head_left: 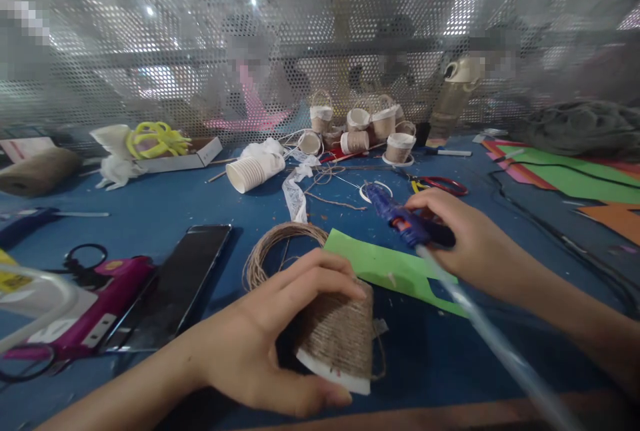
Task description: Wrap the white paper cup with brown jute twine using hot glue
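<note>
Seen in the head view, taking clock hours from the cup: curving the left hand (250,334) over a tapered, white-rimmed cup wrapped in brown twine (340,331), low at centre, fingers across, thumb near the rim; cannot tell how firmly. Closing the right hand (467,241) at 2 o'clock around a blue plastic glue gun (385,207). Looks like a gluing step; calls for a steady cup and fingers away from the nozzle. Bounded by lime-green paper (380,261) at 1, a brown twine coil (257,254) at 11, a black glass phone (175,284) at 9, the brown table edge (460,415) at 6. Offers more room over blue tabletop (420,364) at 3.
</note>
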A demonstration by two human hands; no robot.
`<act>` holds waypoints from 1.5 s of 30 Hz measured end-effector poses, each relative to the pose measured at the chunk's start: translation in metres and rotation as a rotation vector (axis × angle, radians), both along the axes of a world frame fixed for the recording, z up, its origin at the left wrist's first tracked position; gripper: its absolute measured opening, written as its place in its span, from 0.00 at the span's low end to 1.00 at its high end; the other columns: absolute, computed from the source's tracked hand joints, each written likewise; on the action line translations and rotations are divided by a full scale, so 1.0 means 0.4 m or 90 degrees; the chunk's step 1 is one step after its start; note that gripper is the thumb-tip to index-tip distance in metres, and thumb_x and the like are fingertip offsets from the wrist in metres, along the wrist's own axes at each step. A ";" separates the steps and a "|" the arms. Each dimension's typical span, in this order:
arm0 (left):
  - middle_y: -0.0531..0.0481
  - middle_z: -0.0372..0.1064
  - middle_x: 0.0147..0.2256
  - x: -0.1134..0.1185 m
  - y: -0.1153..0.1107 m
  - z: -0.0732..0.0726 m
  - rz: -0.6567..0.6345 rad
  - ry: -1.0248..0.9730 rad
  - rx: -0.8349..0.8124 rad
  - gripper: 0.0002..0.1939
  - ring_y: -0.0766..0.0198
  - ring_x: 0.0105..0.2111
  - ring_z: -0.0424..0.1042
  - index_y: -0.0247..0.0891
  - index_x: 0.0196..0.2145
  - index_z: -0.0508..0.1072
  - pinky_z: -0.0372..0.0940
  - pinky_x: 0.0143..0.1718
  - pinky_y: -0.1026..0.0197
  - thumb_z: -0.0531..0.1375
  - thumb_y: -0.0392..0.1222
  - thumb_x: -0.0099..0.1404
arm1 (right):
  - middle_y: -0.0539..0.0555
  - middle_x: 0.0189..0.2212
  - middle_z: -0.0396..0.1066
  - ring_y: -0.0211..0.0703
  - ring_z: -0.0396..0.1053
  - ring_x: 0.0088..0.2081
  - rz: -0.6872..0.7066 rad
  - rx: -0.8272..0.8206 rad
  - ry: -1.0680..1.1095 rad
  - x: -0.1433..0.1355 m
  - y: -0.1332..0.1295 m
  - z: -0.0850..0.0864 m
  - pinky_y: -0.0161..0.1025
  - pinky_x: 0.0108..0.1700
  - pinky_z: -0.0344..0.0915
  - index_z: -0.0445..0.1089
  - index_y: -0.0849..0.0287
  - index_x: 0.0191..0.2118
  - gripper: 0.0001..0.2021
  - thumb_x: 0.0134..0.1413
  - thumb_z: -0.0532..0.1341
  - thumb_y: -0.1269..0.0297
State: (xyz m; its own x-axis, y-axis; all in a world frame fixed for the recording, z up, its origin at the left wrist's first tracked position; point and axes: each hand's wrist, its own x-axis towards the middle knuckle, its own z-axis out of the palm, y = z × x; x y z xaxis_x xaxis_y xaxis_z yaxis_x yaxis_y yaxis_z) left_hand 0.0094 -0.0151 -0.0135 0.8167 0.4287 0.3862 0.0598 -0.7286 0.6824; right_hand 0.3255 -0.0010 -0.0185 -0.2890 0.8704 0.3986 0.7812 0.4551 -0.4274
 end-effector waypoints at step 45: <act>0.44 0.66 0.55 -0.032 0.039 0.035 0.162 -0.258 0.377 0.31 0.58 0.58 0.72 0.37 0.53 0.71 0.73 0.59 0.52 0.77 0.44 0.57 | 0.47 0.26 0.62 0.39 0.60 0.28 0.365 0.018 0.268 -0.025 -0.048 -0.006 0.39 0.29 0.56 0.60 0.53 0.30 0.13 0.55 0.67 0.63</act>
State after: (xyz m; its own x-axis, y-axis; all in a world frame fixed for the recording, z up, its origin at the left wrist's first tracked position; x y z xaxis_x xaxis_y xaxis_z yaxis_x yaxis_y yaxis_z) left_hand -0.0033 0.0003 0.0007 0.4659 0.2118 0.8591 0.1023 -0.9773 0.1855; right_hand 0.3156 -0.0204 -0.0210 -0.5147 0.6153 0.5970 0.1860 0.7599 -0.6229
